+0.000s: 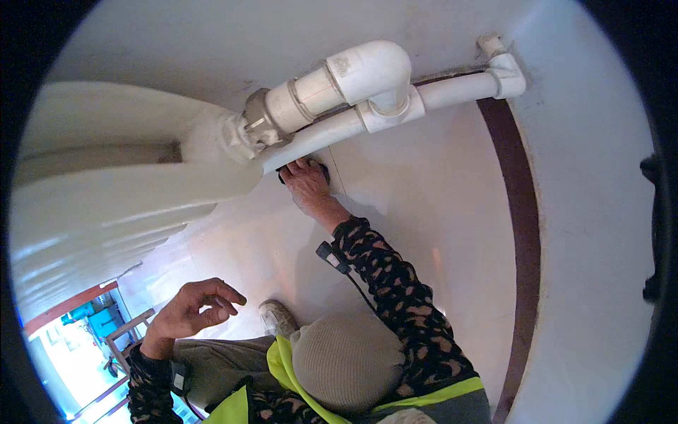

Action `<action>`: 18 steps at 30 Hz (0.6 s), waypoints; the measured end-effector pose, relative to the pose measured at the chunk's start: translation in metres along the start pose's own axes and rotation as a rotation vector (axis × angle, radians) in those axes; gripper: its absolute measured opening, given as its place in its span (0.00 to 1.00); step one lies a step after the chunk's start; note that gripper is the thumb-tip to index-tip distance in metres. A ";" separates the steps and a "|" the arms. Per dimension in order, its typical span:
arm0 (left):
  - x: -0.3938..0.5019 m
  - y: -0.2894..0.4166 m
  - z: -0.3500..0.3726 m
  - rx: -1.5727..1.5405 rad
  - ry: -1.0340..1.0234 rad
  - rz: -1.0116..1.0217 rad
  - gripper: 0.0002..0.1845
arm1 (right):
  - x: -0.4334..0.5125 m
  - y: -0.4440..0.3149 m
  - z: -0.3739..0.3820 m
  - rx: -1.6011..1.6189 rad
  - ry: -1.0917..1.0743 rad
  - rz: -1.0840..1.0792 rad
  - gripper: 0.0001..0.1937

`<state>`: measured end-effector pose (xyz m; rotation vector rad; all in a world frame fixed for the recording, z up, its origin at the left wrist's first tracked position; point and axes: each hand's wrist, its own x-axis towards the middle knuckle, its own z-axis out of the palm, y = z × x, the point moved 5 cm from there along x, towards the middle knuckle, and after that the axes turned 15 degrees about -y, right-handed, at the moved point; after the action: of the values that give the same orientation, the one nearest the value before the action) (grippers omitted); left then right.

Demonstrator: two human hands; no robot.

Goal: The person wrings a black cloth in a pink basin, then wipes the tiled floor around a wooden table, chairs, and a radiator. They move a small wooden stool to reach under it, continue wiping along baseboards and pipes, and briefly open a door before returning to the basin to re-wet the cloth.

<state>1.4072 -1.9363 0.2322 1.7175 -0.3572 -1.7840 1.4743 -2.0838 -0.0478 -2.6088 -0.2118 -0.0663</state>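
Observation:
My right hand [307, 185] reaches under the white pipes, palm down near the floor. A small dark object [324, 174] shows at both sides of its fingers; most of it is hidden, and its kind cannot be told. My left hand [198, 308] hangs in the air at lower left, fingers bent and apart, with nothing visible in it. Just above my right hand runs a white plastic pipe [323, 135], joined by a tee to a thicker elbow [376, 69]. The elbow leads through a metal union [262, 119] to a cream radiator [122, 191].
Pale floor tiles [424, 201] lie below the pipes. A dark red-brown skirting [522, 212] follows the right wall. A shoe [278, 318] stands on the floor near my left hand. Dark cabled devices [332, 258] hang by both sleeves. A wooden stool [127, 328] is at lower left.

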 end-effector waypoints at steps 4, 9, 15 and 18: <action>-0.001 -0.009 -0.004 0.041 0.030 0.044 0.15 | -0.030 0.036 -0.039 0.216 0.031 -0.041 0.17; -0.001 -0.010 -0.003 0.088 0.018 0.032 0.13 | -0.127 0.141 -0.111 0.016 0.389 0.450 0.23; -0.001 0.001 0.001 0.088 0.026 0.054 0.12 | -0.093 0.068 -0.047 -0.089 0.086 0.198 0.21; -0.001 0.005 0.004 0.157 0.020 0.052 0.11 | -0.075 -0.004 -0.013 -0.001 -0.075 -0.022 0.18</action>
<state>1.4048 -1.9400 0.2366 1.8143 -0.5413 -1.7400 1.3996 -2.0975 -0.0410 -2.6129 -0.2675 0.0241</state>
